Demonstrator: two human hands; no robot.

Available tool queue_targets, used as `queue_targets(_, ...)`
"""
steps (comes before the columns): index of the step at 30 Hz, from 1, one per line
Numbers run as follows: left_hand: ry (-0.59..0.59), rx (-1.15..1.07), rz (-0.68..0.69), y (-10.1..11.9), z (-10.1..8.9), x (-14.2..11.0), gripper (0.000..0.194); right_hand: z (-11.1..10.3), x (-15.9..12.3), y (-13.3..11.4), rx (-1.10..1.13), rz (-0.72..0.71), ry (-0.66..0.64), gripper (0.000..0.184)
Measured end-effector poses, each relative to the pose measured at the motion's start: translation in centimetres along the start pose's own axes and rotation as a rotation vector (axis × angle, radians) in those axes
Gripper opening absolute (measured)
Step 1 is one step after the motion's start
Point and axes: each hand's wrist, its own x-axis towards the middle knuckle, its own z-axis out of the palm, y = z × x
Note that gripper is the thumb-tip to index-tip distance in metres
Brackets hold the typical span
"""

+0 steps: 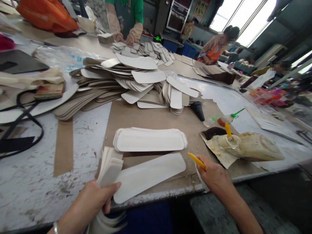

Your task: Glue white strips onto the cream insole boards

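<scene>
Surface: here it is, broad, whitish and scuffed (pixel 31 191), running right across the view and carrying the lot.
Co-worker: over on the far side, a person in green (pixel 137 14), standing at a heap of smaller pale pieces (pixel 156 50).
Brown sheet: flat on the surface (pixel 156 118), straight ahead, with the near work laid out on top.
Big pile: what a sprawl! Long round-ended pieces (pixel 146 77), white and greyish, fanned and overlapping along the sheet's far edge.
Orange bag: bright, up at the far left (pixel 46 14).
Neat stack: centre stage, pale strips lying flat (pixel 149 139), edges slightly out of line.
Single strip: just nearer than that stack, one pale strip on a slant (pixel 151 175), its right end pointing farther away.
Strip bundle: several pale strips together (pixel 109 169), upper ends on the sheet's left side, lower ends hanging past the near edge.
Stained container: on its side at the right (pixel 260 146), something yellow standing in its mouth.
Left hand: wrapped round the bundle (pixel 96 198), thumb across at the single strip's left end.
Right hand: fingers closed on a yellow tool (pixel 212 172); a pale edge shows beneath, too hidden to name.
Black cone: tipped over beside the big pile (pixel 198 111).
Yellow tool: slim, tip pointing up and left (pixel 197 160), just right of the single strip.
</scene>
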Motion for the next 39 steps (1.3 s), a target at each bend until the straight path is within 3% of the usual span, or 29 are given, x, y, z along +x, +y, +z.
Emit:
queue_targets(3, 0.005, 0.030, 0.007, 0.2, -0.7, 0.1, 0.047, 0.1, 0.2, 0.7, 0.093, -0.046, -0.017, 0.029)
queue_targets(7, 0.008, 0.074, 0.011, -0.1, -1.1, 0.9, 0.049, -1.3, 2.2, 1.9, 0.141, 0.117, 0.096, 0.035)
queue_targets(11, -0.012, 0.062, 0.028, -1.6, -0.9, 2.1, 0.052, -3.3, 6.1, 2.8, 0.188, 0.225, 0.220, 0.039)
queue_targets(15, -0.005, 0.014, 0.020, -2.1, -0.7, 2.4, 0.052, -3.8, 8.3, 3.0, 0.094, 0.110, 0.340, 0.039)
queue_targets(19, -0.004, -0.058, -0.002, -1.4, -0.7, 1.9, 0.050, -3.5, 6.3, 2.2, -0.016, 0.029, 0.420, 0.037)
queue_targets(25, -0.053, -0.034, -0.024, -1.9, -0.7, 2.5, 0.050, -1.7, 1.8, -0.2, -0.032, -0.235, 0.287, 0.030)
queue_targets(30, -0.038, -0.040, -0.021, -2.2, -0.6, 2.6, 0.049, 0.6, 0.6, -3.1, 0.012, -0.441, 0.074, 0.028)
queue_targets(34, -0.021, -0.033, 0.027, -2.0, -0.5, 2.2, 0.049, 1.6, 0.9, -4.7, -0.003, -0.341, -0.059, 0.030)
queue_targets(39, -0.018, -0.012, 0.033, -0.9, -0.6, 1.5, 0.047, 1.8, 1.2, -4.5, 0.125, -0.324, -0.071, 0.017)
